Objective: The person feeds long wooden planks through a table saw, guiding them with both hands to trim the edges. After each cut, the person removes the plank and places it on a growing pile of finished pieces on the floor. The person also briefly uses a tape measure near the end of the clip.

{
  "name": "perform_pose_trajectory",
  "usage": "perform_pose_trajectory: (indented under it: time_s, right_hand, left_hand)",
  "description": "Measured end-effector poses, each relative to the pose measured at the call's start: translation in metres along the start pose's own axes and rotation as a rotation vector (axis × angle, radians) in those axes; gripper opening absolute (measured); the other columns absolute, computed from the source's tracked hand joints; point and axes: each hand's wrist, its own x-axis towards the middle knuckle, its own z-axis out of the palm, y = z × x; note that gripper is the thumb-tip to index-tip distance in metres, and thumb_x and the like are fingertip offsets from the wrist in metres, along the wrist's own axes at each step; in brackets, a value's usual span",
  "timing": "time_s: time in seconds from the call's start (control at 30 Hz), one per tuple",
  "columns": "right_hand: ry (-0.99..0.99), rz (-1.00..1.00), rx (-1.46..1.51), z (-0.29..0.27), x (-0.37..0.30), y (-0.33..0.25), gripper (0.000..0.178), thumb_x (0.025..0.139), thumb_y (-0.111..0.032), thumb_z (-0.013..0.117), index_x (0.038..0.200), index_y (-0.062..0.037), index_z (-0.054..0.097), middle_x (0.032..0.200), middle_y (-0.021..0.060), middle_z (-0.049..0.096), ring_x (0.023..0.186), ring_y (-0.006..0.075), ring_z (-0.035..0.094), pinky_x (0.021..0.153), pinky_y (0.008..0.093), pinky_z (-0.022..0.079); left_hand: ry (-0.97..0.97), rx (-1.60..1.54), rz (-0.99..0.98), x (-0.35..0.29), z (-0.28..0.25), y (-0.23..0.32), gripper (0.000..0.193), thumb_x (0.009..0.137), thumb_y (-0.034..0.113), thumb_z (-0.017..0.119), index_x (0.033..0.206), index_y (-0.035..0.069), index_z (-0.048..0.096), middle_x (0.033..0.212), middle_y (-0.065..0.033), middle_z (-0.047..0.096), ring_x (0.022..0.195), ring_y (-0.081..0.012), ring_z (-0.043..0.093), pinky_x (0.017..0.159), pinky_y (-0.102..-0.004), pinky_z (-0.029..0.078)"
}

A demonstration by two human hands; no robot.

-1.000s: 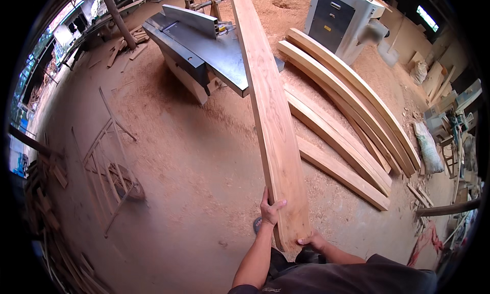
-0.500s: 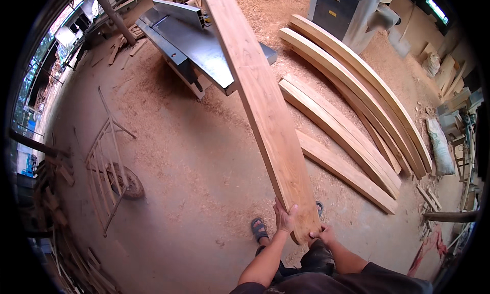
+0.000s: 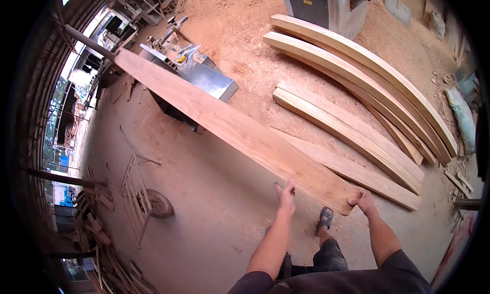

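Note:
A long, wide wooden plank [image 3: 224, 118] slants from near me up to the far left, its broad face up. My right hand [image 3: 363, 202] is closed round its near end, at the corner, with the thumb on top. Just off the plank's near edge is my left hand [image 3: 286, 198], fingers apart and apparently holding nothing. Farther along, the plank passes over a jointer [image 3: 212, 80] with a grey metal table and partly hides it. Whether the plank rests on that table I cannot tell.
Several thick wooden beams [image 3: 357, 136], some curved, lie on the floor to the right. A grey machine cabinet [image 3: 326, 11] stands beyond them. On the left is a metal-framed wheelbarrow [image 3: 135, 192] with one wheel. Scrap wood [image 3: 97, 230] is piled by the left posts. Wood shavings [image 3: 237, 49] cover the far floor.
The plank has swung so its far end points farther left, and its face has turned upward. My left hand has come off its edge; my right hand has moved right with the near end.

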Motion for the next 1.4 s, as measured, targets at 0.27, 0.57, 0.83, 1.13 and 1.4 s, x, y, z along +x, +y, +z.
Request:
perform_pose_trajectory:
  time_s: [0.27,0.57,0.83,1.13,1.4]
  right_hand:
    - [0.127,-0.120,0.306,-0.057,-0.014,-0.095,0.076,0.062,-0.006,0.085,0.133,0.0041,0.062,0.115,0.0092,0.072,0.104,0.0224,0.069,0.099,0.0357,0.054]
    - [0.209,-0.201,0.760,-0.055,-0.036,-0.137,0.090,0.067,-0.037,0.075,0.143,0.0032,0.050,0.126,0.0197,0.065,0.112,0.0356,0.066,0.101,0.0484,0.055]
    - [0.266,-0.150,0.783,-0.043,-0.059,-0.157,0.091,0.068,-0.035,0.076,0.144,0.0041,0.047,0.133,0.0192,0.063,0.118,0.0373,0.064,0.104,0.0497,0.056]
    - [0.339,-0.234,0.663,-0.002,-0.105,-0.172,0.083,0.063,-0.035,0.077,0.133,0.0034,0.055,0.128,0.0206,0.062,0.119,0.0370,0.062,0.103,0.0487,0.053]
    - [0.348,-0.080,0.762,-0.086,-0.204,-0.066,0.077,0.066,-0.032,0.074,0.132,0.0029,0.053,0.121,0.0188,0.064,0.110,0.0337,0.064,0.100,0.0460,0.055]
  left_hand:
    - [0.130,-0.059,0.311,0.048,0.029,0.200,0.116,0.084,0.032,0.083,0.167,0.003,0.007,0.147,-0.0159,0.050,0.122,-0.0259,0.054,0.108,-0.0424,0.039]
    - [0.080,-0.267,0.467,0.078,0.035,0.278,0.087,0.088,0.024,0.075,0.159,0.010,0.027,0.146,-0.0133,0.050,0.133,-0.0313,0.052,0.110,-0.0475,0.046]
    - [0.029,-0.492,0.499,0.125,0.010,0.337,0.082,0.089,0.018,0.072,0.158,0.005,0.030,0.148,-0.0181,0.050,0.131,-0.0331,0.053,0.110,-0.0483,0.046]
    - [-0.002,-0.496,0.440,0.115,-0.004,0.340,0.067,0.086,0.023,0.067,0.146,0.005,0.043,0.132,-0.0182,0.059,0.118,-0.0361,0.062,0.101,-0.0509,0.053]
    - [0.192,-0.369,0.468,0.010,0.020,0.265,0.068,0.086,0.017,0.068,0.146,0.002,0.039,0.131,-0.0198,0.058,0.118,-0.0377,0.062,0.101,-0.0537,0.054]
